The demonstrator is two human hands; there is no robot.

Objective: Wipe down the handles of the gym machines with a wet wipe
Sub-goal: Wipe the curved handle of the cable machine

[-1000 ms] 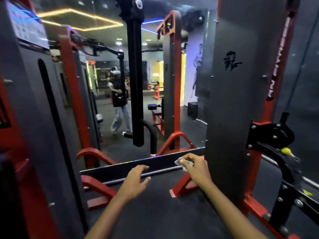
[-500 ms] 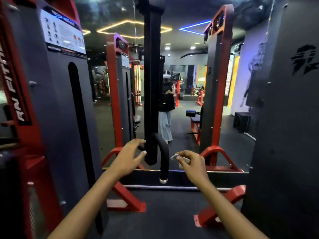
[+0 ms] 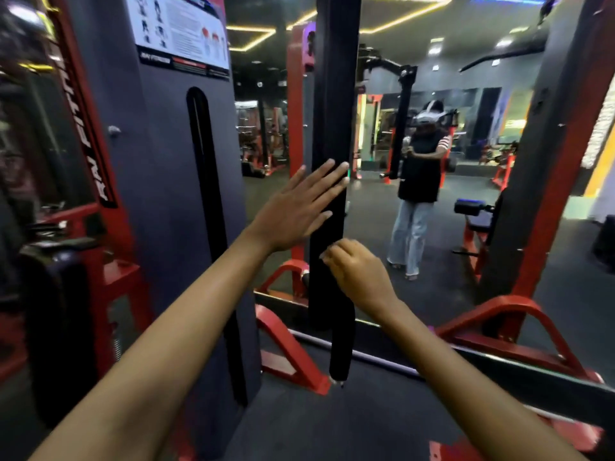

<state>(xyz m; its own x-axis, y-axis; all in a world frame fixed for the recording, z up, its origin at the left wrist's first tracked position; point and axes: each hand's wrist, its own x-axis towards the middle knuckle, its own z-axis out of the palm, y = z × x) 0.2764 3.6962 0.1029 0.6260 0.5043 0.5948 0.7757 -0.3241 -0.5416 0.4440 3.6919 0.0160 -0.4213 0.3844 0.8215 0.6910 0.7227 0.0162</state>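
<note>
Two bare forearms reach fwd over dark floor (image 3: 332,427) in a gap between machine frames. Right hand (image 3: 357,274) is lower and nearer, fingers curled into a loose fist right beside the hanging black padded handle (image 3: 339,344), knuckles at its right edge; contact can't be told. Wet wipe isn't visible at this angle, so whether it's inside the fist can't be told. Handle's lower end hangs free just above the floor, w/ a small metal tip, open floor either side of it.

Left hand (image 3: 299,207) is higher, fingers straight and spread, fingertips laid on the left face of the black upright post (image 3: 336,94) the handle hangs from.

Left of the arms, a grey weight-stack cover (image 3: 159,194) w/ a tall black slot stands close, red frame (image 3: 96,134) at its outer edge, instruction sticker (image 3: 179,28) at top. Red base feet (image 3: 293,354) angle down beside the handle. On the right, another red and grey upright (image 3: 545,181) closes that side; its red curved foot (image 3: 506,324) sits by the low sill.

Beyond the post, a mirror (image 3: 432,227) shows a person (image 3: 419,181) w/ headset, a padded seat (image 3: 472,207), more machines and ceiling light strips.
</note>
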